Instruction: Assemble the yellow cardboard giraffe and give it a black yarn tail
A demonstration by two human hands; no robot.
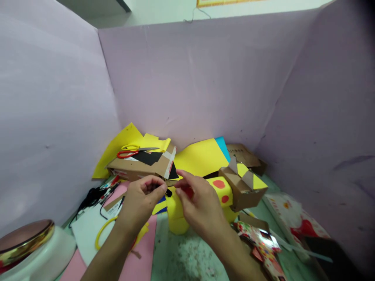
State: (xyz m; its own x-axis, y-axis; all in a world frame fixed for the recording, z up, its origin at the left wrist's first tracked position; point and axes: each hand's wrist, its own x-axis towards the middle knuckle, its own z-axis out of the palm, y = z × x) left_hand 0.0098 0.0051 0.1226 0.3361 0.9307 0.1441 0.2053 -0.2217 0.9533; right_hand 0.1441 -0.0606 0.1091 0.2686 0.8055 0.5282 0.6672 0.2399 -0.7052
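1. The left hand [146,193] is curled, thumb and forefinger pinched together on a small black piece [168,192], which pokes out past the thumb tip towards the right hand.
2. The right hand [199,195] faces it with thumb and forefinger bent and their tips near the black piece; whether it grips anything, I cannot tell.
3. The black piece is between the two hands, in front of a yellow paper model [227,191] with red spots, which the right hand partly hides.
4. At the model's right end is a brown cardboard box [244,200] with pointed grey and yellow flaps on top.
5. Behind the left hand, a long carton [140,169] carries black paper [146,157] and a pair of scissors [148,149] with one red and one yellow handle.
6. A large yellow sheet [202,158] leans at the back, a blue corner [223,147] showing at its right.
7. Pink paper [139,265] lies on the table [187,253] below the left forearm, with black cable [90,199] farther left.
8. A white jar [57,251] with a gold-rimmed lid stands at the near left; a colourful packet [254,232] lies right of the right forearm.
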